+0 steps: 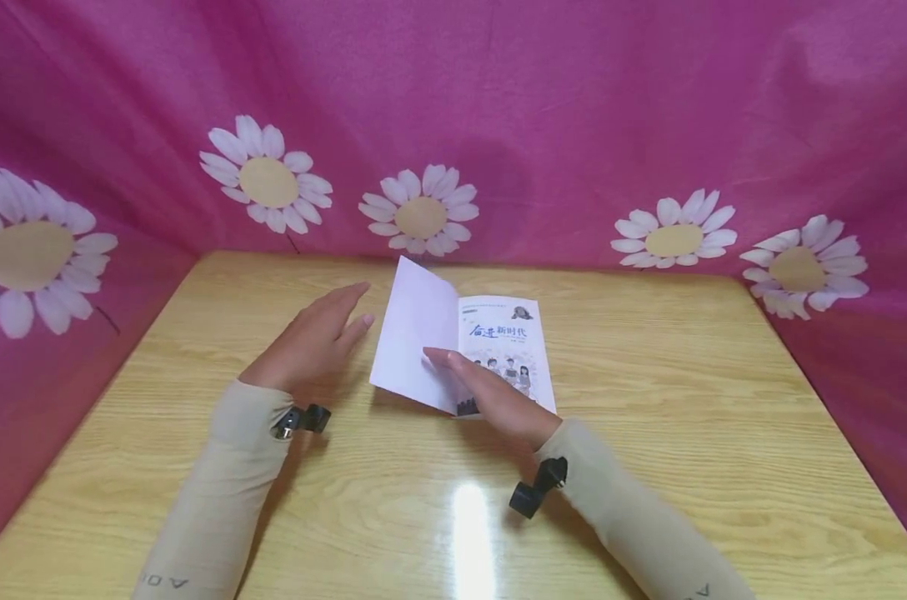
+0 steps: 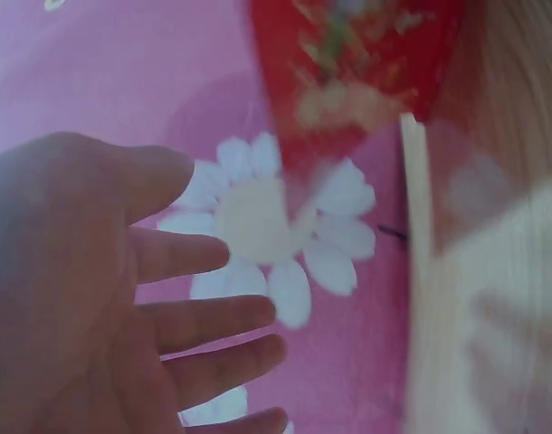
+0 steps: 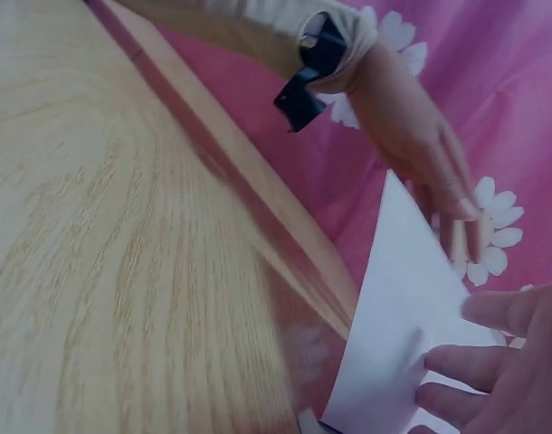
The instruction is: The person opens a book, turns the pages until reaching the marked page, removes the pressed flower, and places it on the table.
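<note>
A thin booklet (image 1: 508, 343) lies on the wooden table (image 1: 648, 400), its title page with blue print showing. Its cover (image 1: 414, 332) stands half lifted, white inner side up; in the left wrist view the red outer side of the cover (image 2: 348, 72) shows, blurred. My right hand (image 1: 478, 382) rests with straight fingers on the lower edge of the cover and page; the right wrist view shows my right fingertips (image 3: 480, 362) touching the white cover (image 3: 398, 325). My left hand (image 1: 326, 327) hovers flat just left of the cover, its fingers (image 2: 213, 316) spread and holding nothing.
Pink cloth with white daisies (image 1: 420, 212) walls in the table at the back and both sides. The table's left edge (image 3: 231, 172) runs close to the cloth. Small black cameras (image 1: 534, 490) sit on both wrists.
</note>
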### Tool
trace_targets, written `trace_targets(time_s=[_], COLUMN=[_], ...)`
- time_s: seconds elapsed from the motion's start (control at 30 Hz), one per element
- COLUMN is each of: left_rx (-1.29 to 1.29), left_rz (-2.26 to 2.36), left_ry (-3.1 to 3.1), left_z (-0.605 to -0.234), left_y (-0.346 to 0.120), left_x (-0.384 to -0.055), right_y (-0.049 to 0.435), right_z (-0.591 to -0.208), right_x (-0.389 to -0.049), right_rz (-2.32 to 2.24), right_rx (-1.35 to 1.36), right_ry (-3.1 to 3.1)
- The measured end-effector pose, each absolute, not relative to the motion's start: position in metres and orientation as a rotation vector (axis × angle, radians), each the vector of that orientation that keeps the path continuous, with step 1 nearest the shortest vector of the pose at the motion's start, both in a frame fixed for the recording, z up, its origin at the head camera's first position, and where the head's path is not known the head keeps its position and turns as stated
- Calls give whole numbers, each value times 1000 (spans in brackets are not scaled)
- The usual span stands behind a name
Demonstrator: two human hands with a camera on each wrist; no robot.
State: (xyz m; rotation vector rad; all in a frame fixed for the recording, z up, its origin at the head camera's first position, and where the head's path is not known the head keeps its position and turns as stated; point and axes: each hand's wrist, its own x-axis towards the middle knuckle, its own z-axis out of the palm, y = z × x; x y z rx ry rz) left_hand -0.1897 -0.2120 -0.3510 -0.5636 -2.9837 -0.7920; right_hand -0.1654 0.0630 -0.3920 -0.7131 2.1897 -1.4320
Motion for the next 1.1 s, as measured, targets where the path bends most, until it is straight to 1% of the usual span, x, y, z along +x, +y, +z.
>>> trace_targets(time_s=[0.13,0.37,0.53,0.8,1.1], left_rx=[-654,-836,-804,-744,-716], left_rz=[-693,-417,-460,-528,-480], left_ry=[-2984,-3115,-3182,-3243,-3270], left_z=[-351,-368,-377,-388,-391], left_y=[-198,-172,-167,-164,-163], left_x=[-189,-189,-187,-183,-183], right_y=[57,56,55,58,80], right_z=[-393,-397,-397,-396,-383], right_x=[-164,-164,-165,-165,-172], right_rz=[-1344,-1234,-1226,-1231,-1229], right_rx=[-682,-718,-761,-718,-713], right_ry=[2207,2245,2252,2216,2288])
